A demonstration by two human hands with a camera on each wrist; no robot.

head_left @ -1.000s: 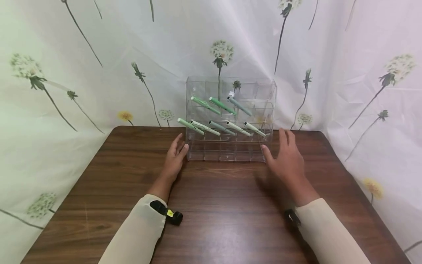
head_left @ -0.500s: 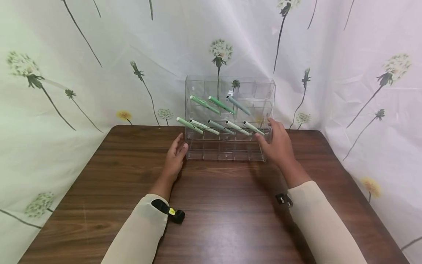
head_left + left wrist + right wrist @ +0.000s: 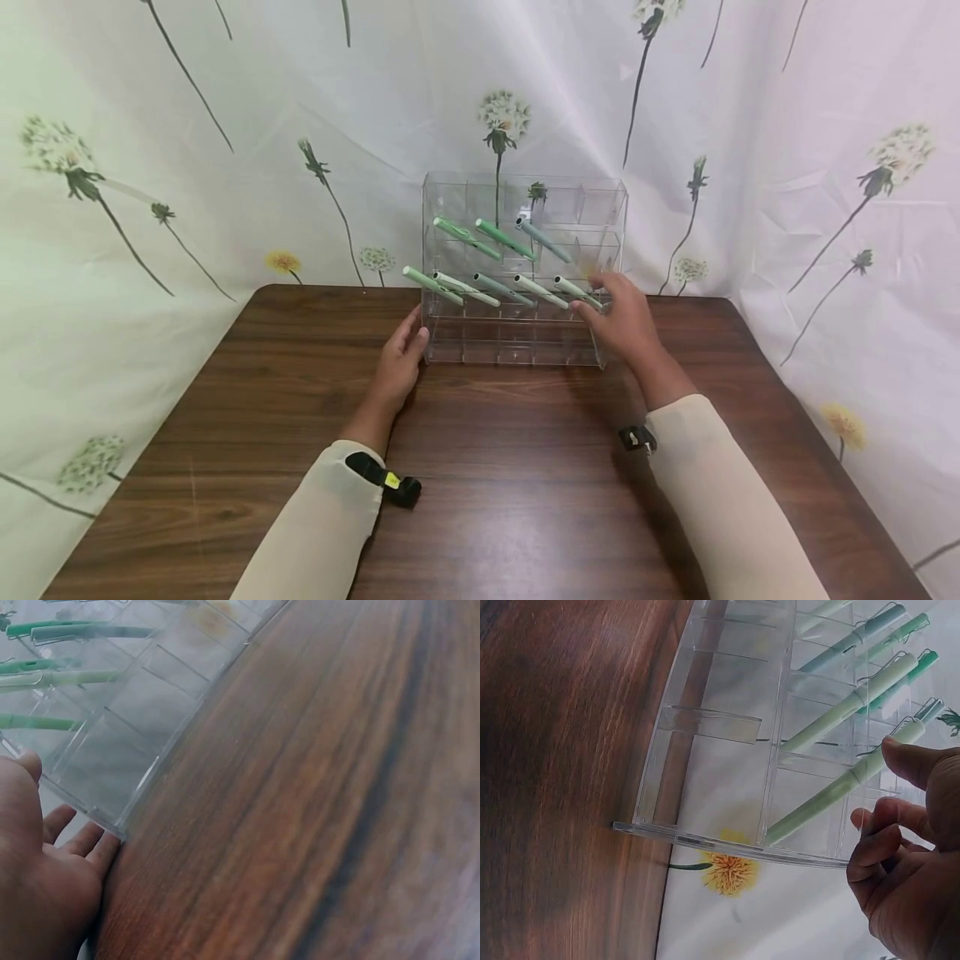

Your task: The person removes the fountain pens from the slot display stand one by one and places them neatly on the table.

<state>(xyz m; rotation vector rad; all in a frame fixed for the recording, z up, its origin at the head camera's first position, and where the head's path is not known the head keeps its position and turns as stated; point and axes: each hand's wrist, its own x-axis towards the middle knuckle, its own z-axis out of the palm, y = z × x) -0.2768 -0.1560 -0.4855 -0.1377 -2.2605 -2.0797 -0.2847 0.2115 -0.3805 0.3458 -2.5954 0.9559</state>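
A clear plastic pen stand with stepped tiers of compartments stands at the table's back. Several pens slant across its upper two rows, in light green, darker green and grey-blue. My left hand rests against the stand's left side, fingers extended along it, as the left wrist view also shows. My right hand reaches over the right side. In the right wrist view its thumb overlaps the cap end of the rightmost pale green pen; the half-bent fingers show a gap from the thumb.
The brown wooden table stretches in front of the stand. Behind it hangs a white curtain printed with dandelions. Black wrist straps sit over the pale sleeves.
My right hand has moved left and inward, from beside the stand's right side to the rightmost pen. The left hand has stayed almost where it was, and the pens have not moved.
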